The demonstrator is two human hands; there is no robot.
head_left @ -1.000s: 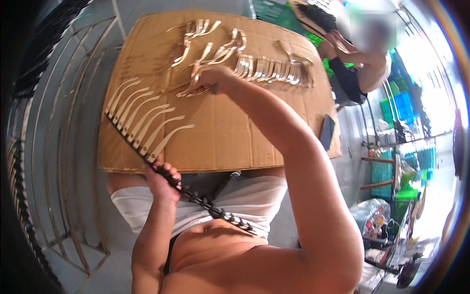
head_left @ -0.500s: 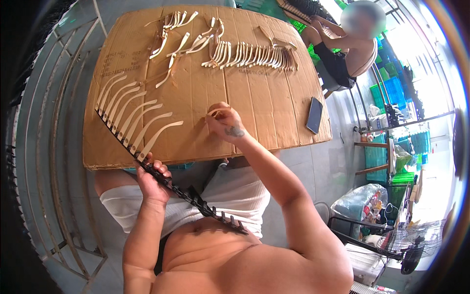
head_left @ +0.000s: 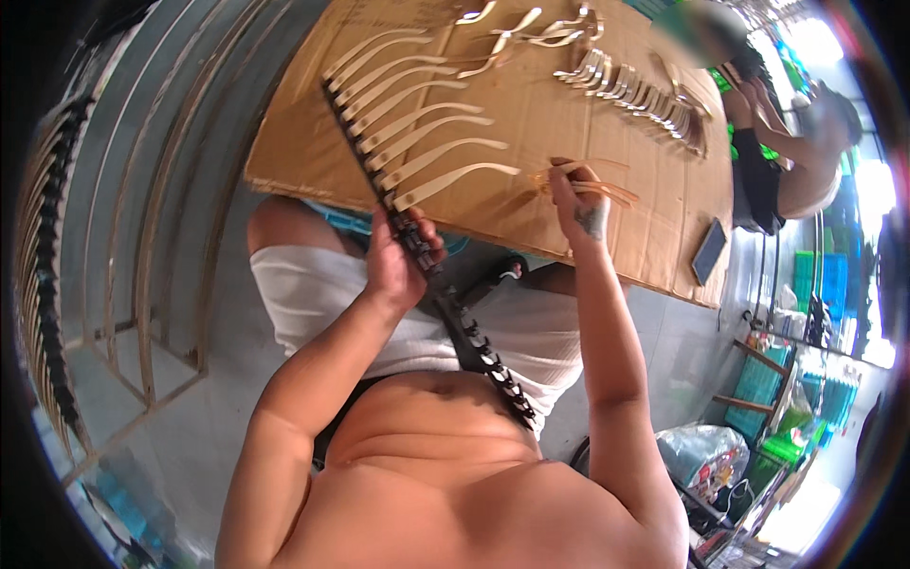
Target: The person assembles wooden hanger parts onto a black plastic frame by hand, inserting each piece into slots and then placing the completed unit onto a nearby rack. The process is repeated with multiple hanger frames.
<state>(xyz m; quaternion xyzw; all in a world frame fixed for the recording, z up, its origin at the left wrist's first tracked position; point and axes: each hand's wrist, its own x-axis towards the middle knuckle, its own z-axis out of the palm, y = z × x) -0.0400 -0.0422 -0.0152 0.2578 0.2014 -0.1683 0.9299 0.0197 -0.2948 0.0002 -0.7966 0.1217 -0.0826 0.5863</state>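
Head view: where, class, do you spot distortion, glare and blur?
In the head view, the metal rack bows along the left rim; in the head view, white glare washes out patches at far right, with coloured fringing; in the head view, the thin pieces in the right hand look slightly smeared.

Right grip point(head_left: 580, 199) hides part of held temples point(head_left: 616, 192), count unclear. Left grip point(head_left: 400, 261) covers stretch of black strip point(head_left: 353, 128). Table point(head_left: 294, 142) far edge, one loose temple point(head_left: 477, 12) cut by top edge. Temple row point(head_left: 635, 90) smeared, can't count pieces. Co-worker point(head_left: 813, 175) head blurred. Phone point(head_left: 708, 251) screen detail too small to tell.
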